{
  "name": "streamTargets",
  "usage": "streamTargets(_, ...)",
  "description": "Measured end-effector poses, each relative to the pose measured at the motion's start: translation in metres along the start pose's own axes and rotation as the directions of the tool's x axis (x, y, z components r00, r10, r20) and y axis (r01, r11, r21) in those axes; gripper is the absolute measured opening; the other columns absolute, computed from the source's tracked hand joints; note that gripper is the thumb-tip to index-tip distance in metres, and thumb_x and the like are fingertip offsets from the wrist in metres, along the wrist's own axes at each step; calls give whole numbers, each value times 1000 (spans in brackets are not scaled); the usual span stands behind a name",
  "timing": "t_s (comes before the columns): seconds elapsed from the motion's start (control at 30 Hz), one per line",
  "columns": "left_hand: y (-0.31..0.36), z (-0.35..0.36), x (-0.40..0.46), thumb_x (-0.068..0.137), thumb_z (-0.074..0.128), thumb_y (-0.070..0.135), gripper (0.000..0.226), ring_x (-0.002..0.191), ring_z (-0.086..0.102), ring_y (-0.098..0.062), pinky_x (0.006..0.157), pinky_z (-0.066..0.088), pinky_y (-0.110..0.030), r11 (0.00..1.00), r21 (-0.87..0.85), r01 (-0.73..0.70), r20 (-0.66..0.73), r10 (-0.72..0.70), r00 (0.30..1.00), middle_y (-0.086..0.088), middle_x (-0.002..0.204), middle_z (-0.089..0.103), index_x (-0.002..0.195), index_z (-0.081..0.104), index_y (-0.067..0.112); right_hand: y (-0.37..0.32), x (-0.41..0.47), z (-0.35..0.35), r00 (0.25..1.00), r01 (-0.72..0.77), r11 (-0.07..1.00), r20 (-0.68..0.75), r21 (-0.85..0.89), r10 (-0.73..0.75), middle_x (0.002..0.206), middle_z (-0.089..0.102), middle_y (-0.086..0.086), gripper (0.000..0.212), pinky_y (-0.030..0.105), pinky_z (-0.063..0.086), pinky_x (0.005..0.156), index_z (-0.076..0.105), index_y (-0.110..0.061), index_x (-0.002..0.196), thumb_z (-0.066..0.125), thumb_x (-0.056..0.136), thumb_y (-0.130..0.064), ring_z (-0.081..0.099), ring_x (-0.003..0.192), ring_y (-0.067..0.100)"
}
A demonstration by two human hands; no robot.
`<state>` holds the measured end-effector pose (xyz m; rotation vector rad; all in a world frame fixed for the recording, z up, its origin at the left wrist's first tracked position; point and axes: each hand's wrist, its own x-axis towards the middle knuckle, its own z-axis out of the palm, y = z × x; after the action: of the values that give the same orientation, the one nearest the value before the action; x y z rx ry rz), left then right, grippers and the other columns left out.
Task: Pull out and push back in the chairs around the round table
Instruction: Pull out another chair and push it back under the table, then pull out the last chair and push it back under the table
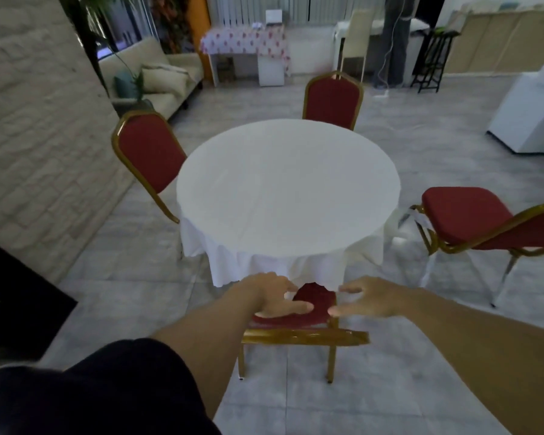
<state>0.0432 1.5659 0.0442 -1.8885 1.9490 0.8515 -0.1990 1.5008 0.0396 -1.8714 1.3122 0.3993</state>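
Observation:
A round table (288, 186) under a white cloth stands in the middle of the tiled floor. Around it are red padded chairs with gold frames. The near chair (305, 337) is right below me, its seat partly under the hanging cloth. My left hand (274, 296) and my right hand (371, 298) hover over its seat, beyond the gold top rail, fingers spread, holding nothing. The left chair (151, 152) and the far chair (333, 100) are tucked against the table. The right chair (471, 221) stands pulled away from the table, turned at an angle.
A white brick wall (35, 146) runs along the left with a dark mat (16, 302) at its foot. A beige sofa (161, 76), a small table with patterned cloth (245, 45) and a person's legs (393, 42) are at the back. A white appliance (531, 117) sits far right.

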Motion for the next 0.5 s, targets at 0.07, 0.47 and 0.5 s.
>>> streamTargets(0.07, 24, -14, 4, 86, 34, 88, 89, 147, 44, -32, 115, 37, -50, 1000, 4, 22, -79, -22, 997, -6, 162, 47, 158, 44, 37, 14, -7, -21, 994, 3, 1000, -106, 15, -1, 167, 39, 1, 96, 37, 33, 117, 43, -25, 158, 66, 82, -79, 40, 151, 24)
streamTargets(0.47, 150, -96, 53, 98, 29, 76, 80, 152, 37, -31, 117, 30, -46, 998, 59, -8, -247, 22, 969, -3, 168, 38, 164, 33, 30, 103, -45, -130, 931, -88, 995, -352, 47, 99, 169, 36, 5, 101, 44, 33, 120, 40, -26, 161, 40, 84, -92, 38, 152, 31)
streamTargets(0.5, 160, -101, 63, 98, 28, 76, 80, 152, 37, -31, 117, 30, -46, 997, 72, -14, -245, 32, 969, -2, 168, 38, 164, 33, 30, 111, -46, -139, 921, -112, 993, -371, 44, 121, 169, 36, 5, 103, 44, 34, 120, 40, -29, 160, 38, 81, -94, 39, 152, 31)
